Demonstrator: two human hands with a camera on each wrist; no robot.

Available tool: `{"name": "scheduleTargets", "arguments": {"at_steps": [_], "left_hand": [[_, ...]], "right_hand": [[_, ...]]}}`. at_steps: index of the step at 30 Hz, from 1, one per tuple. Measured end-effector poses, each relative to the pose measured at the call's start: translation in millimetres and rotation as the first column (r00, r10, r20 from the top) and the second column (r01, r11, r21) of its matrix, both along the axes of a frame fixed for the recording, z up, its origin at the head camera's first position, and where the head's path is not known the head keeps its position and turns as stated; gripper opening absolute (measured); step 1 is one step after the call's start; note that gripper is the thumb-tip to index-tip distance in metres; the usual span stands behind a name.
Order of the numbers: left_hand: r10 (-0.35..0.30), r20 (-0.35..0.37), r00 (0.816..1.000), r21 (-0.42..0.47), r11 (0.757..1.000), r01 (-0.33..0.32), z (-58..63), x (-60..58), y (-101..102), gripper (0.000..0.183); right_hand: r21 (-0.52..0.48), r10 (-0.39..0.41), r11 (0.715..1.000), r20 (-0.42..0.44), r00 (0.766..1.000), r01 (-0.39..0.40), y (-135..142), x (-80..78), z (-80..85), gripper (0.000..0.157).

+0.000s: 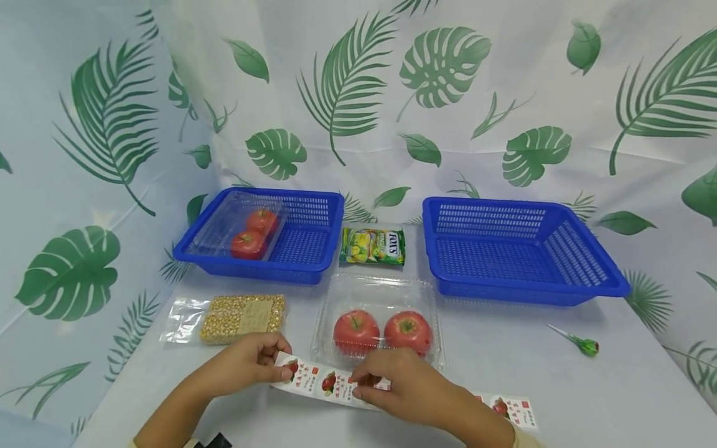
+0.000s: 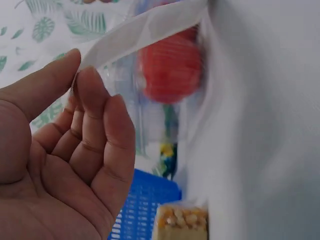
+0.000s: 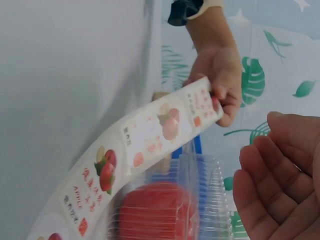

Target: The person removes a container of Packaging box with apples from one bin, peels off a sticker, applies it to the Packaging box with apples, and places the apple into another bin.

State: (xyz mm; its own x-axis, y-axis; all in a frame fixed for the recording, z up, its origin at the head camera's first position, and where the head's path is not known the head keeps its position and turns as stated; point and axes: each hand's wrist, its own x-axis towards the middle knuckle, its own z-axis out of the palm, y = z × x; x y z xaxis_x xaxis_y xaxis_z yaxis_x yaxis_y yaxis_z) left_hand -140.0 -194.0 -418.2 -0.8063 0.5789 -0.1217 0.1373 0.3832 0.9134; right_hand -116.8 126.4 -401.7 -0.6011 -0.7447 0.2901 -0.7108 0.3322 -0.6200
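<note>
A paper strip of apple stickers (image 1: 313, 384) stretches across the front of the table. My left hand (image 1: 246, 367) pinches its left end between thumb and forefinger; in the left wrist view the strip's pale back (image 2: 145, 31) runs off from the fingertips. Over the strip hovers my right hand (image 1: 400, 382), its fingers loosely bent; the right wrist view shows these fingers (image 3: 257, 195) apart from the printed strip (image 3: 95, 175). Just behind the hands is a clear plastic box (image 1: 381, 289) with two red apples (image 1: 356, 331) inside.
A bag of corn kernels (image 1: 224, 318) lies left of the box. Behind stand two blue baskets; the left basket (image 1: 302, 242) holds another clear box with apples (image 1: 249, 244). Between the baskets lies a green FOX'S candy bag (image 1: 372, 246). A lollipop (image 1: 585, 345) lies at right.
</note>
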Motion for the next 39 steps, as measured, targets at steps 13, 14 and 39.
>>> {"name": "scheduleTargets", "arguments": {"at_steps": [13, 14, 39], "left_hand": [[-0.101, 0.168, 0.981, 0.316, 0.948, 0.044, 10.6, -1.0, 46.6, 0.025], [-0.102, 0.17, 0.98, 0.323, 0.945, 0.043, 11.0, -0.8, 50.1, 0.026], [-0.169, 0.323, 0.931, 0.544, 0.838, -0.037, 5.0, 2.8, 114.4, 0.031]], "right_hand": [[-0.09, -0.063, 0.994, 0.057, 0.996, 0.068, -4.1, -0.4, 13.6, 0.013], [-0.103, -0.064, 0.992, 0.054, 0.996, 0.069, -4.4, -0.9, 14.1, 0.012], [-0.071, -0.23, 0.971, -0.054, 0.972, 0.226, 16.5, -8.5, 9.8, 0.019]]}}
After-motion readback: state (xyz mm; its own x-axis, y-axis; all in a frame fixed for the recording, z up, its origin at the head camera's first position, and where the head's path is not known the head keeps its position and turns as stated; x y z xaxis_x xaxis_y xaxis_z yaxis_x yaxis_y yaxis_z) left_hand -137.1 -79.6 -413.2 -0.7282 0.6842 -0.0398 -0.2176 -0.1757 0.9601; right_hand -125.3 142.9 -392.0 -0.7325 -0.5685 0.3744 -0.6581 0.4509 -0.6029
